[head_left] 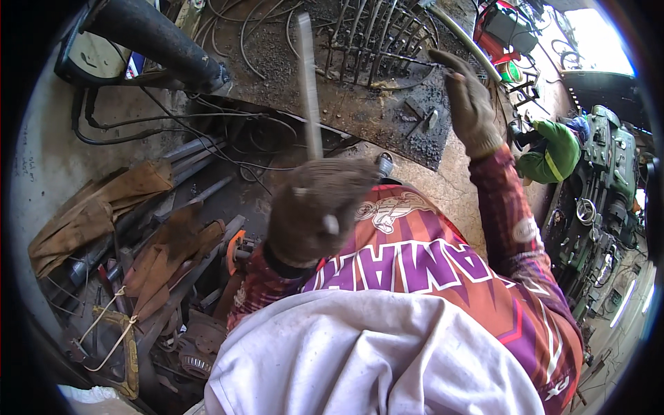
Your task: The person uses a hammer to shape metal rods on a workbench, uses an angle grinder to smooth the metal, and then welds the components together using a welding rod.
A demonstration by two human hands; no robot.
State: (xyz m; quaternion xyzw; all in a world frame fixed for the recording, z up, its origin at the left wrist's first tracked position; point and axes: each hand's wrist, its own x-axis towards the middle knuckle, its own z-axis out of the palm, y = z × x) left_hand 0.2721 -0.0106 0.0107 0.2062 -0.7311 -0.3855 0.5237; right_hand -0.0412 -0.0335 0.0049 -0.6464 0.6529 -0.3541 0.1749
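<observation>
My left hand (319, 211), in a dark, dirty work glove, is closed round one end of a long, flat grey metal bar (308, 86). Motion smears both, so the bar's exact kind cannot be told. It points away from me over the front of a dark worktable (277, 90). On the table's right lies a grate of dark metal rods (373, 45) with a round hoop. My right hand (474, 111), in a brown glove, reaches to the grate's right side. Its fingers and thumb come round the end of one rod, with the fingers fairly straight.
Cables (187, 121) trail below a thick dark pipe (152, 41) at the left. Metal bars, brown leather pieces (104, 214) and a yellow frame (128, 353) pile up at lower left. A person in green (553, 149) crouches at right beside a green machine (612, 152).
</observation>
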